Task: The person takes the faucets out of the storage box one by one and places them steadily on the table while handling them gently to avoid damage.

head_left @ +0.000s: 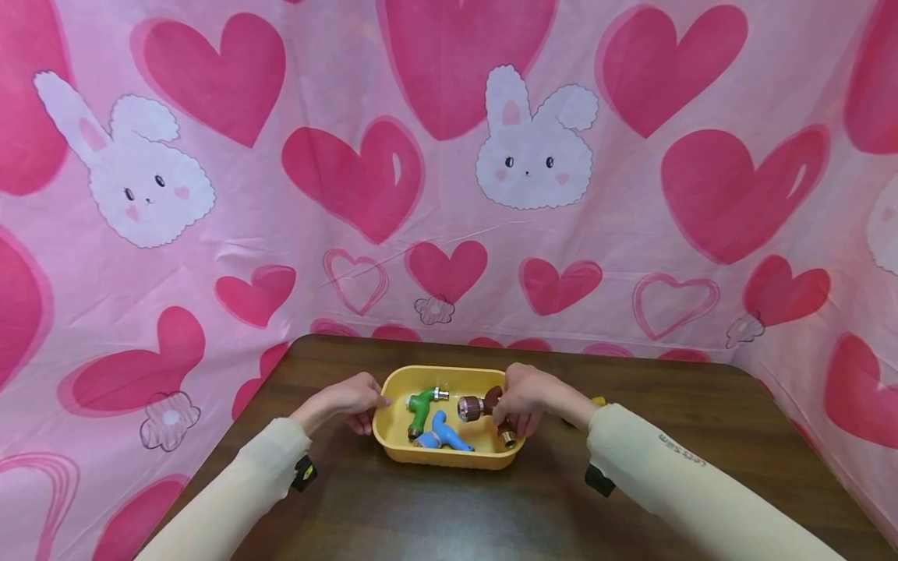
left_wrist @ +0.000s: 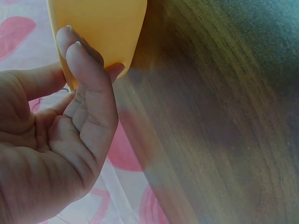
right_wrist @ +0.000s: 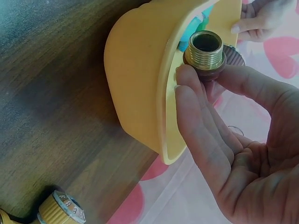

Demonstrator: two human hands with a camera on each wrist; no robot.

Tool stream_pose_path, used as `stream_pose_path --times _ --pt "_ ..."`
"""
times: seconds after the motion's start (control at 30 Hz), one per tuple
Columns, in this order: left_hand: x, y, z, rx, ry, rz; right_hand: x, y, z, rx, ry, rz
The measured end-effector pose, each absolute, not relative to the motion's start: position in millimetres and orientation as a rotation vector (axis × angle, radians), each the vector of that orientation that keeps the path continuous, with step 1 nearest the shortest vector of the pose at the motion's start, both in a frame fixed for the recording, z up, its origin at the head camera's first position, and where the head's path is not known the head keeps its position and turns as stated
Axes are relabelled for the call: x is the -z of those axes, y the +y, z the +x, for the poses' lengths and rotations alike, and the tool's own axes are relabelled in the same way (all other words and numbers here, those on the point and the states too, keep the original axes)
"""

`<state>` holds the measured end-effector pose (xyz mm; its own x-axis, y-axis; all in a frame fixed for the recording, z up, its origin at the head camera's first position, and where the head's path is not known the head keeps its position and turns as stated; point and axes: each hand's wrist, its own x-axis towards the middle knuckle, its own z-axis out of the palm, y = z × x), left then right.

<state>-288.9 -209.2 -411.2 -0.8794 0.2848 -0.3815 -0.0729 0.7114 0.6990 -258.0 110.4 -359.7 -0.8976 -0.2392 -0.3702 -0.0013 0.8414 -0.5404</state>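
Can't see all of the left end of the yellow tray (head_left: 452, 460) from the head, being partly covered by the left hand (head_left: 355, 400). Can't see the middle of the brown tap (head_left: 479, 406) at the tray's right end either, hidden there behind the right hand (head_left: 525, 399). Farther right, can't read the dark lettering on the right sleeve (head_left: 684, 450), and can glimpse just a bit of a yellow ribbed piece (head_left: 599, 400) past the forearm, on the wooden bench (head_left: 421, 518); found again from the right wrist, but cut off at the lower edge.

From the left wrist, can see more plainly the left hand pinching the tray's rim, with thumb against one side and bent fingers against the other. Only from the right wrist, can look into the hollow mouth of the threaded end (right_wrist: 206, 50), pinched just below by the right hand's thumb and fingertips.

Left to right inside the tray, can pick out a green tap (head_left: 421, 407) with a silvery nozzle, a blue tap (head_left: 443, 432) toward the near wall, then the brown tap, with ridged handle and shiny face turned left, gold thread toward the near side. Can't tell if touching the tray's floor.
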Motion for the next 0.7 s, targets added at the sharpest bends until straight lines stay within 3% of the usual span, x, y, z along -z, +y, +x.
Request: stream_pose_path --times 0.7 --pt "410.1 -210.2 -288.3 -1.047 2.436 0.171 357.5 115.1 -252.9 0.773 2.576 -0.191"
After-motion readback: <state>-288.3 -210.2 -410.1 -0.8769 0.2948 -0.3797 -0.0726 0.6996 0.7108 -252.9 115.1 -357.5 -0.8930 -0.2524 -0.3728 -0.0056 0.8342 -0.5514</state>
